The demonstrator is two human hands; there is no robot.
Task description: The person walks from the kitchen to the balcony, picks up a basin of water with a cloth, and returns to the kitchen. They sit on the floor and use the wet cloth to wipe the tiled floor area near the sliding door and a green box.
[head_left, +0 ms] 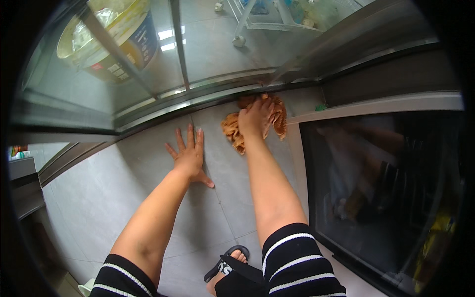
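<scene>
My right hand (255,119) presses an orange-brown cloth (231,129) against the grey tiled floor (148,148), close to the sliding door's bottom track. Folds of the cloth bunch out on both sides of the hand, and its fingertips are partly lost among them. To the left, my left hand (189,157) lies on the tiles with its fingers spread and nothing in it. The metal door track (198,102) runs just beyond both hands.
Behind the glass door stand a large bucket (133,44) with a plastic bag in it and a white wheeled rack (277,24). A dark glossy panel (376,188) in a pale frame borders the right side. My foot in a black slide sandal (240,251) rests below.
</scene>
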